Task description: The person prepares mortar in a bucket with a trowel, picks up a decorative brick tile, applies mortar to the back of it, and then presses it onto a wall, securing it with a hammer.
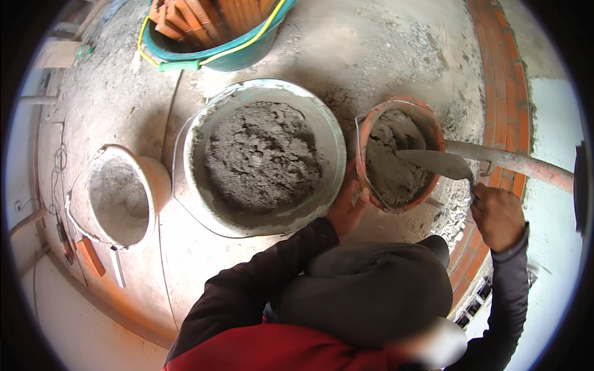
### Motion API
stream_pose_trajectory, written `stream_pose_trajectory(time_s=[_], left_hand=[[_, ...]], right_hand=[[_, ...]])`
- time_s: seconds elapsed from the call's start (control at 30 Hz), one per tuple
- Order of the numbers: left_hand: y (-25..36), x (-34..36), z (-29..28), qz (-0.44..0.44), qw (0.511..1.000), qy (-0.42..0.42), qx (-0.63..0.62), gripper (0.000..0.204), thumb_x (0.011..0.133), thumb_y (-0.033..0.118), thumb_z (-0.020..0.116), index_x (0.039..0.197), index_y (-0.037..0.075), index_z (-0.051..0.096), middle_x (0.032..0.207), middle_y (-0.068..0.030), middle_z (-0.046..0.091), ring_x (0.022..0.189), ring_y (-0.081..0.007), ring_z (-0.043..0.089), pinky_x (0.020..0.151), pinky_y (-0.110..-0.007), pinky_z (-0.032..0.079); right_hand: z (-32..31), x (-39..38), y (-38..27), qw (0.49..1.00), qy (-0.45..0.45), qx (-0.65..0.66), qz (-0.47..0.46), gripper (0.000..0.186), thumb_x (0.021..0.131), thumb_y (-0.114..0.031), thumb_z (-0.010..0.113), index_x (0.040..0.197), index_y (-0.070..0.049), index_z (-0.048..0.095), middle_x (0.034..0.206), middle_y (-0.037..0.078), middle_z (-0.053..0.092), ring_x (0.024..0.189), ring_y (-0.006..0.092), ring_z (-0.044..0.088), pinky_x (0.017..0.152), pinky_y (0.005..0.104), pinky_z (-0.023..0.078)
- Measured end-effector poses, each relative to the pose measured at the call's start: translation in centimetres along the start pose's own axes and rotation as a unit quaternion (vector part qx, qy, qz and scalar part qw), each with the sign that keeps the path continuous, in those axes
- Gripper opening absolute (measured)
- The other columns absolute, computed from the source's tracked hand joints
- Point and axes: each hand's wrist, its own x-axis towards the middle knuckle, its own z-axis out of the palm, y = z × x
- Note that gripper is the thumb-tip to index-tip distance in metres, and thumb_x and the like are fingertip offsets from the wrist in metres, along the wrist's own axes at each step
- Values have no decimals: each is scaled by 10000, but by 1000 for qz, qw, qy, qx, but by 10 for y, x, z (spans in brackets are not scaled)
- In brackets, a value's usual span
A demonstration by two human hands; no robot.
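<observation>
My right hand (498,216) grips a metal trowel (436,161) by its handle, with the blade over the grey mortar (393,133) in an orange bucket (434,114). My left hand (346,207) holds the near left side of that bucket, its fingers partly hidden. Beside it, at the centre, a large pale basin (334,154) holds coarse, crumbly grey mix (260,154). At the left stands a smaller beige bucket (158,182) with paler grey material inside and a wire handle.
A green bucket (241,59) of orange bricks (198,21) stands at the top. A brick course (498,74) runs along the right, crossed by a pole (532,161). Loose brick pieces (90,256), a white strip (117,266) and cords (59,161) lie at the left.
</observation>
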Motion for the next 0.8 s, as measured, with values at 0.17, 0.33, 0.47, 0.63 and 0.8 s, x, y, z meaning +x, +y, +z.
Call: stream_pose_trajectory(time_s=[0.17,0.33,0.47,0.63,0.8], left_hand=[[1,25,20,50,998,28,-17,606,1038,330,424,1508,7,220,1548,-142,191,1411,-249,276,1126,-407,291],[14,55,18,13,998,40,-37,523,1043,223,393,1501,15,249,1512,-129,240,1220,-221,446,1036,-377,374],[-45,43,-2,24,998,57,25,353,1037,171,374,1349,7,387,1392,-131,363,919,-161,526,890,-321,435],[-10,-20,-12,82,949,-33,302,105,1030,148,382,985,64,426,1080,-80,474,819,-134,470,814,-306,417],[58,-48,-55,-151,956,-250,1,341,996,316,400,1200,51,337,1283,-114,371,1087,-209,350,966,-361,284]], right_hand=[[84,7,-15,998,-20,-51,-7,148,867,-133,554,966,-37,606,734,137,650,671,310,665,634,423,542],[39,-4,9,998,47,21,27,205,780,-177,700,932,-55,636,793,152,663,766,323,664,681,439,515],[18,-14,-4,991,102,69,46,165,783,-112,708,908,-48,622,774,175,651,747,359,654,661,457,496],[93,-2,2,995,43,66,61,214,790,-214,710,925,-72,625,762,151,654,744,348,651,666,457,501],[47,-22,19,983,93,137,74,213,785,-161,717,942,-53,624,749,150,643,772,359,637,707,456,486]])
